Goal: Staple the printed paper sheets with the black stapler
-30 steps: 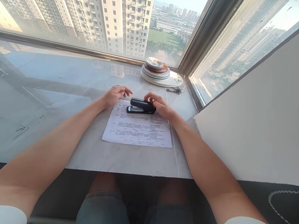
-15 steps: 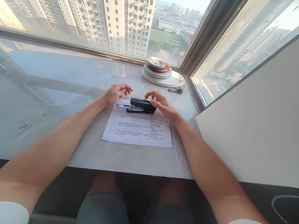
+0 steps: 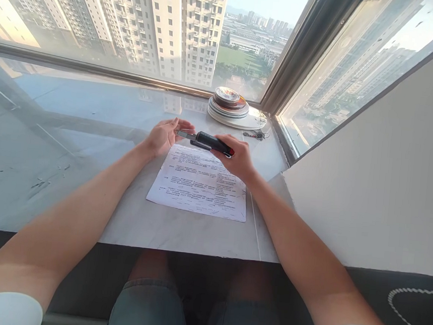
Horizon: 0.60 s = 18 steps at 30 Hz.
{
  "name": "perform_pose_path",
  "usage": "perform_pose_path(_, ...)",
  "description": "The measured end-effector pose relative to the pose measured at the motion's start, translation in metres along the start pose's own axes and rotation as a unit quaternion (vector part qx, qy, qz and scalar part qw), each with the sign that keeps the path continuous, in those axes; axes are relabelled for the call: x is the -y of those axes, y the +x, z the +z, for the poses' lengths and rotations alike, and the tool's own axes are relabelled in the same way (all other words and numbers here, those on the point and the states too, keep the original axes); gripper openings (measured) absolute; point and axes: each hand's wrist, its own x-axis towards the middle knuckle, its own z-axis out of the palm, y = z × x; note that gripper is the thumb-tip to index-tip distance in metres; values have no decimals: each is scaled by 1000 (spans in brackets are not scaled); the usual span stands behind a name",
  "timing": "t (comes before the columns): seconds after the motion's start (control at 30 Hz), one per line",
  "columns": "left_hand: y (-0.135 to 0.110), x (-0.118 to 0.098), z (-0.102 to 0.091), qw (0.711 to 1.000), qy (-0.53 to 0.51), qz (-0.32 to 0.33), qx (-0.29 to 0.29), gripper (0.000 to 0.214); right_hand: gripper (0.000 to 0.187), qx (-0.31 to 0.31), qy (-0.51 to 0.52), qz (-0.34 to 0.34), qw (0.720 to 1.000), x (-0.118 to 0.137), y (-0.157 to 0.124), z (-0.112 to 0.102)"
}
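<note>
My right hand (image 3: pixel 236 155) is wrapped round the rear of a black stapler (image 3: pixel 212 142), holding it just above the far part of a printed paper sheet (image 3: pixel 199 186). The stapler tilts, with its metal staple tray sticking out to the left. My left hand (image 3: pixel 169 134) is at the tray's tip, palm turned toward it and fingers stretched out behind it. Whether the tip touches the palm, I cannot tell. The sheet lies flat on the pale stone windowsill (image 3: pixel 128 220), its top edge below the stapler.
A stack of round plates or discs (image 3: pixel 227 108) stands in the window corner, with a small dark cord-like item (image 3: pixel 257 134) beside it. Loose staples or small scraps (image 3: pixel 41 183) lie on the left of the sill. A white wall (image 3: pixel 382 172) bounds the right side.
My right hand has gripped the stapler and lifted it off the paper, tilting it. My left hand has turned its palm toward the protruding tray. The sheet's near edge has moved slightly toward me.
</note>
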Motion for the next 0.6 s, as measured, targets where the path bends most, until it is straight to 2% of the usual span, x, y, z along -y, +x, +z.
perform_pose_path(0.07, 1, 2, -1, 999, -1, -33, 33, 57, 29, -26, -37, -41, 998, -4, 1, 2)
perform_pose_path(0.17, 3, 5, -4, 997, -2, -59, 57, 62, 32, -1, -85, -83, 993, -11, 3, 4)
perform_pose_path(0.27, 1, 4, -6, 995, -22, -69, 66, 56, 35, 40, -107, -95, 989, -13, 5, 4)
perform_pose_path(0.4, -3, 3, -6, 992, -42, -81, 85, 37, 34, 70, -115, -101, 986, -11, 5, 6)
perform_pose_path(0.47, -2, 4, -6, 992, -48, -84, 81, 26, 34, 46, -116, -88, 988, -10, 5, 7)
perform_pose_path(0.6, 3, 10, -10, 995, -68, -73, 27, 19, 34, -94, -107, -21, 990, -4, 5, 6)
